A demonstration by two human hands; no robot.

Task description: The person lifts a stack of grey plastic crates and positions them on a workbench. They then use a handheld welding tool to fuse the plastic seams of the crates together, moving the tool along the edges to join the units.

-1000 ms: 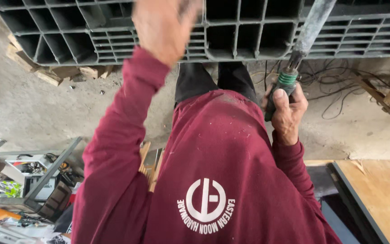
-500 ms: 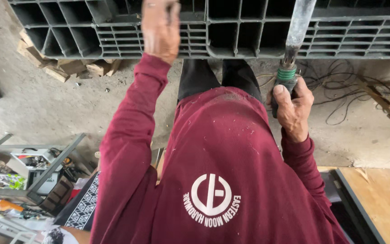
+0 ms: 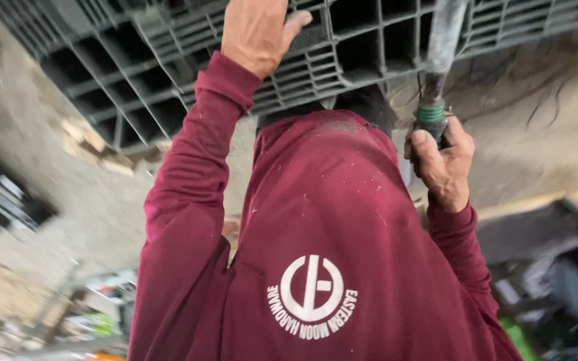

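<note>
1. Much of the view is blurred: the floor, the clutter at the near left and the dark shapes at the near right cannot be made out as particular things.
2. The grey plastic pallet [image 3: 168,73] runs across the far side of the view and is cut off by the top edge, so its full extent is not visible. Its square cells look dark and hollow; nothing can be seen inside them.
3. The left hand [image 3: 255,30] rests on the pallet's ribbed face near the top centre, fingers spread flat against the grid with the thumb out to the right. The fingertips run out of view at the top edge, so whether they hook over a rib cannot be told.
4. The right hand [image 3: 441,160] is wrapped tight around the dark grip of a tool [image 3: 431,117], thumb pressed on top beside a green collar. The tool's grey shaft rises toward the pallet and is cut off at the top; its working end is hidden.
5. The maroon long-sleeved shirt [image 3: 329,227], dotted with pale specks, fills the near centre and hides the person's legs and the ground beneath.
6. Pale wooden scraps [image 3: 95,144] lie on the floor at the left, just below the pallet's edge, smeared by motion.
</note>
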